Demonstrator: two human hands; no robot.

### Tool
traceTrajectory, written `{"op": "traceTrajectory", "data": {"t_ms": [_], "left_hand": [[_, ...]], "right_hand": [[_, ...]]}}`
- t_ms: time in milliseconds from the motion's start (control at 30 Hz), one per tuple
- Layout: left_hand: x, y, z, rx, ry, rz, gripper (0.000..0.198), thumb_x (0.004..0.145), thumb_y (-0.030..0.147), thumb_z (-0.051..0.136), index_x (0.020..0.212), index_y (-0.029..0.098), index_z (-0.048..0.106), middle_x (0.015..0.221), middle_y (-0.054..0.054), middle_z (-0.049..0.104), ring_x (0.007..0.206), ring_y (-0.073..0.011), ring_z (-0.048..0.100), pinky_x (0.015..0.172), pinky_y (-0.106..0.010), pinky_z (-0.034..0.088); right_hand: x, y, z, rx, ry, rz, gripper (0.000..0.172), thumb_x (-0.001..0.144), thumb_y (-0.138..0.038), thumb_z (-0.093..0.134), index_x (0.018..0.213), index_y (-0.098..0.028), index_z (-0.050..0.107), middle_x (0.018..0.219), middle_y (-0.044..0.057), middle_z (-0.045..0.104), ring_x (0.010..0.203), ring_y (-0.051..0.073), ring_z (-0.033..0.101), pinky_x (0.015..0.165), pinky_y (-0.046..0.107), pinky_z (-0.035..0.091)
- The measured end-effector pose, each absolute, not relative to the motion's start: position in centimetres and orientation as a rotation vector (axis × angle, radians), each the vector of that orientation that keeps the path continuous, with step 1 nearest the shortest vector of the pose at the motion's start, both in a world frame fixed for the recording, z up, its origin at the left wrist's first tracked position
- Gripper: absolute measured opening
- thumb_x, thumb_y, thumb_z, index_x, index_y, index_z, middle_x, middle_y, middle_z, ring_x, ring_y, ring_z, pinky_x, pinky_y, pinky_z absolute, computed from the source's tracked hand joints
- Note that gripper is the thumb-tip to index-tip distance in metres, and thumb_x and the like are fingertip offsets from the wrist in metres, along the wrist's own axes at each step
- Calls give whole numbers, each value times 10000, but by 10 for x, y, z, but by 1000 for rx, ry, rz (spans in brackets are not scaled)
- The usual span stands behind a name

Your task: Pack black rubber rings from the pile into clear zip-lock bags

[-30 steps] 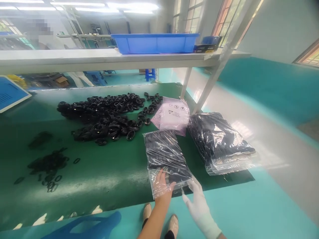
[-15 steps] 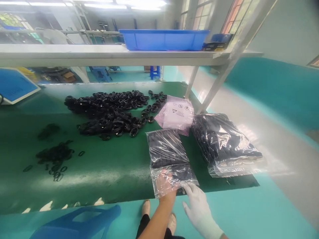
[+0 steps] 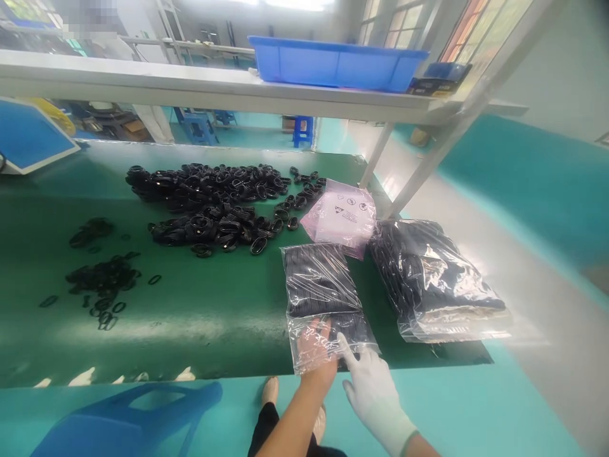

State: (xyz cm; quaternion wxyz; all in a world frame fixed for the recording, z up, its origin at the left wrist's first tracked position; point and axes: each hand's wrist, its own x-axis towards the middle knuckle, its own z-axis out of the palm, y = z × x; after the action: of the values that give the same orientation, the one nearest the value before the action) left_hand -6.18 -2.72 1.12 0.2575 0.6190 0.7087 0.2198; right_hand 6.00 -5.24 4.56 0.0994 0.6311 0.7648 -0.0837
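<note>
A clear plastic bag (image 3: 320, 279) holds tightly packed black strips, perhaps cords, near the table's front edge. My bare left hand (image 3: 314, 339) is inside the mouth of this bag, seen through the film. Its fingers are stretched out against the front of the black strips. My right hand (image 3: 373, 381) wears a white glove and rests at the right of the bag's mouth. Its index finger points out flat over the film, with the thumb apart. Just behind the bag lies a pink translucent bag (image 3: 349, 212) with printed symbols.
A larger filled clear bag (image 3: 438, 279) stands at the right table edge. Piles of black looped parts (image 3: 214, 197) cover the back; small black rings (image 3: 104, 276) lie left. Overhead, a shelf (image 3: 190, 95) carries a blue bin (image 3: 337, 63). A blue stool (image 3: 128, 419) is below the table.
My right hand has moved slightly up and left, its index finger now straightened over the film. My left hand stays in the bag. The view has tilted a little.
</note>
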Motion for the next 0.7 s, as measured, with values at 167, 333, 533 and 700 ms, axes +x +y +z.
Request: {"op": "traceTrajectory", "data": {"t_ms": [167, 333, 533, 700], "left_hand": [[-63, -23, 11, 1727, 1909, 441, 521, 715, 351, 525, 1227, 275, 464, 1348, -37, 392, 1225, -296, 336, 1028, -442, 243], [-72, -15, 5, 1802, 1893, 458, 506, 696, 321, 548, 1188, 225, 476, 1334, -38, 406, 1219, -241, 351, 1044, -366, 261], [-101, -10, 2, 1868, 1854, 469, 386, 707, 362, 526, 1063, 214, 536, 1278, -39, 446, 1184, -229, 398, 1011, -372, 323], [-114, -13, 3, 1943, 1891, 485, 331, 713, 326, 519, 1017, 197, 549, 1226, -59, 477, 1164, -232, 405, 988, -402, 346]], "right_hand": [[61, -55, 47, 1945, 2302, -303, 786, 655, -165, 527, 1358, -307, 205, 1078, 125, 534, 953, 284, 486, 783, 401, 357], [84, -66, 45, 2209, 2344, -406, 476, 732, -201, 452, 1207, -225, 479, 1184, 65, 515, 1110, 243, 398, 964, 382, 245], [81, -80, 44, 2157, 2273, -568, 449, 741, -256, 479, 1190, -242, 500, 1218, 46, 521, 951, 244, 492, 802, 362, 365], [42, -79, 40, 2118, 2464, -465, 431, 742, -296, 492, 1170, -248, 511, 1209, 47, 513, 1064, 241, 447, 891, 347, 327]]}}
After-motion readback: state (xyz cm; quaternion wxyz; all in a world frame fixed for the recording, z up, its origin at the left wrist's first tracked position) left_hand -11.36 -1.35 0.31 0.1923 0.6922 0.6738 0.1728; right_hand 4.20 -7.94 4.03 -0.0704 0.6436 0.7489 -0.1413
